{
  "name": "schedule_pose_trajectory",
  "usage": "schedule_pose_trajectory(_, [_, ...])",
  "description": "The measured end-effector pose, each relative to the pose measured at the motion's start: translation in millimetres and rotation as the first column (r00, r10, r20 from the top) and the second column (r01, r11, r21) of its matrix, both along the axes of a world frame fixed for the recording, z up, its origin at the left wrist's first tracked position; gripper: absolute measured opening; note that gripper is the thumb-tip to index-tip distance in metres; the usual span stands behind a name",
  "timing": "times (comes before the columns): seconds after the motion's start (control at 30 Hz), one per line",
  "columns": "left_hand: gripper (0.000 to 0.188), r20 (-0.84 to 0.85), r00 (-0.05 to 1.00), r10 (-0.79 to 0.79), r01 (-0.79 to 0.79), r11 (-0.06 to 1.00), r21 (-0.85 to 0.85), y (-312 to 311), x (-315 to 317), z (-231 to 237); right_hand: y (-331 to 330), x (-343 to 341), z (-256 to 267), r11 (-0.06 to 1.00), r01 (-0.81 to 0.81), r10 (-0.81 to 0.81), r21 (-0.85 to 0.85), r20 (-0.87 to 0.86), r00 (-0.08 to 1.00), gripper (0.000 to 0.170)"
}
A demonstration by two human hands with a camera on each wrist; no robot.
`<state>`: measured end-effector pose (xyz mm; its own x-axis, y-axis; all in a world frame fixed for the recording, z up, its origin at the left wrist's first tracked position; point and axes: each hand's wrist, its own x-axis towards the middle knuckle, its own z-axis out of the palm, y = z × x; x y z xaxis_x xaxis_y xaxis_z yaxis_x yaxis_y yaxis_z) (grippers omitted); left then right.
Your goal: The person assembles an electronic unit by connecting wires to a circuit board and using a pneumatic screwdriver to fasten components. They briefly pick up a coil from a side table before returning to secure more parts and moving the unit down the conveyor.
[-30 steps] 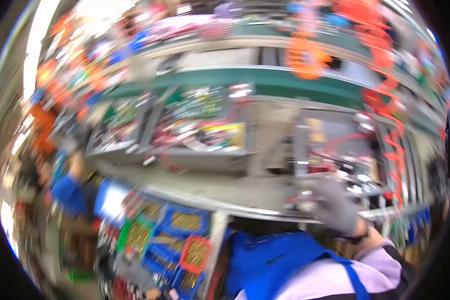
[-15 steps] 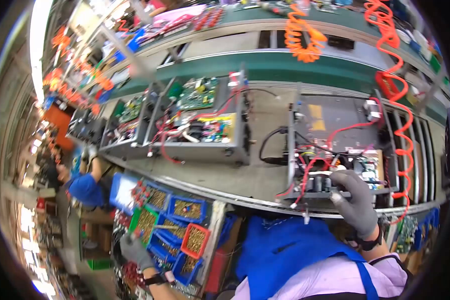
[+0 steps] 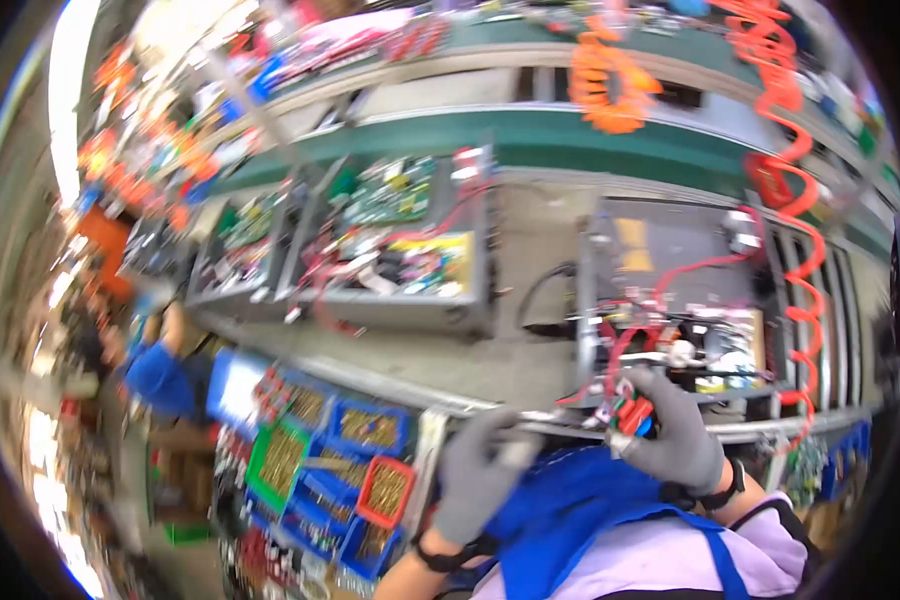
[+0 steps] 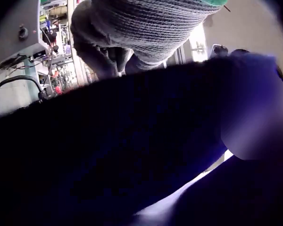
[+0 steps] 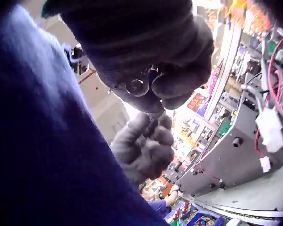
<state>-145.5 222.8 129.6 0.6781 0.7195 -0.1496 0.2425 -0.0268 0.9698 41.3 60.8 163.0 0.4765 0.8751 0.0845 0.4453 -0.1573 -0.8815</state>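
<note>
My right hand [image 3: 675,435], in a grey glove, grips a small red-and-green piece [image 3: 632,412] with a bit of blue, in front of an open metal housing [image 3: 660,225]. Its kind is blurred. In the right wrist view a round end [image 5: 136,86] shows between the gloved fingers. My left hand [image 3: 478,475], also gloved, is raised over the blue apron [image 3: 580,500], left of the right hand. Its fingers are curled in the right wrist view, and I cannot tell whether they hold anything. Inside the housing lie circuit parts and red wires [image 3: 685,275].
Small bins of brass-coloured parts, including a red bin [image 3: 363,500] and a green bin [image 3: 258,478], stand at lower left. More housings [image 3: 400,308] with circuit boards line the bench at left. A coiled orange hose [image 3: 808,290] hangs at right. Another person [image 3: 160,375] works further left.
My left hand has come from the bins, up and right to the front of the apron. My right hand has drawn back from the housing to its front edge, now with the red-and-green piece.
</note>
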Motion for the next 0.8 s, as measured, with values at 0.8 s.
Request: schedule_pose_trajectory(0.8, [0.022, -0.1, 0.94, -0.326, 0.255, 0.478, 0.841, -130, 195, -78, -181, 232, -81, 0.719, 0.168, 0.328, -0.674, 0.542, 0.773, 0.044])
